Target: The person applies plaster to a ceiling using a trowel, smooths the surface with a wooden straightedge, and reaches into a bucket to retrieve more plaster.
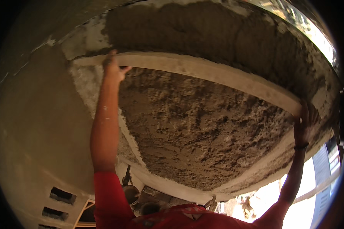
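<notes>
A long pale straightedge [202,72] lies against wet brown plaster overhead, running from upper left to right. My left hand [114,68] is raised to its left end, thumb along the lower edge and fingers over the bar. At the other end, my right hand [307,117] wraps round the bar; a dark band circles that wrist. Rough, lumpy plaster [202,129] fills the surface on the lower side of the straightedge. Beyond it, the plaster [187,28] looks smoother and darker. Some fingertips of both hands are blurred or hidden.
A smooth grey wall [38,114] rises on the left, with several rectangular openings [62,195] low down. Pale strips [132,141] border the rough plaster. Below are a round container [130,194] and a wooden frame [82,215]. Bright daylight enters at lower right.
</notes>
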Demonstrator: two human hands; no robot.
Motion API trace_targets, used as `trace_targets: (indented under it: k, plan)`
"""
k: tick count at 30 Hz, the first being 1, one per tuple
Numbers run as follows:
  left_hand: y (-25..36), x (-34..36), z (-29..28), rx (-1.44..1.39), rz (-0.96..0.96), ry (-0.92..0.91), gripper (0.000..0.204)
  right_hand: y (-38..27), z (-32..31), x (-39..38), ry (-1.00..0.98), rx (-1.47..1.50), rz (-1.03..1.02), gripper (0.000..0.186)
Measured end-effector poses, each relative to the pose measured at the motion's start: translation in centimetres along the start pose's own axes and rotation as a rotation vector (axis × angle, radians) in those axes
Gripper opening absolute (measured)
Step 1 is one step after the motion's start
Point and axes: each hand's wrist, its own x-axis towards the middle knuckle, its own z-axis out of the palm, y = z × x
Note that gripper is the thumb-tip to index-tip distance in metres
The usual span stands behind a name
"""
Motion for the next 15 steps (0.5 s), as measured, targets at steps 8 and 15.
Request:
trace_targets:
  k: [8, 15]
  plan:
    - [-7.3, -11.6, 5.0, 0.074, -0.104, -0.034, 0.047, 9.7, -0.3, -11.3, -0.058, -0.119, 0.023, 0.051]
    - [-3.4, -8.7, 7.3, -0.023, 0.027, 0.037, 0.049, 9.1, 1.0, -8.3, -0.016, -0.146, 0.068, 0.053]
